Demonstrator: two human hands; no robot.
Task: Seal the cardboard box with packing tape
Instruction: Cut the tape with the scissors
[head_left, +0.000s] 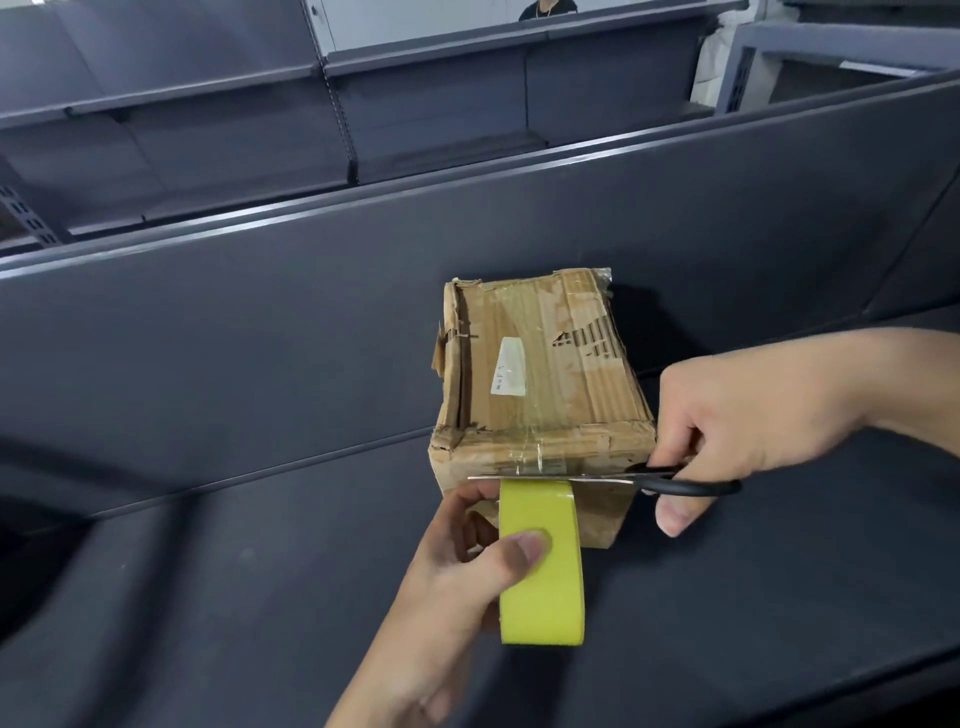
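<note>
Head view: I'm seeing the cardboard box (540, 374) sitting on the dark grey shelf surface (260, 597), right of centre, with its far end near the upright rear panel (311, 312). The box is looking worn, with torn edges and the top layer peeling in patches. A white label (509, 373) is sticking to the top face. Clear tape (524, 441) is running over the top and down onto the near face.

The left hand (467, 561) is grasping the yellow-green tape roll (540, 571), thumb pressing on the outer face and fingers curling round the left side. The roll is standing on edge just in front of the box's near face, its top reaching up against that face.

The right hand (743, 421) is sitting at the box's near right corner, fingers curling into the black handles of the scissors (675, 486). The blades are lying horizontal across the near face, directly over the top of the roll, tips pointing left. They're looking closed or nearly closed. I can't tell whether any tape is sitting between them.

Behind the panel I'm seeing grey metal shelving (208, 104). Part of a person in a dark top (545, 8) is showing at the top edge.
</note>
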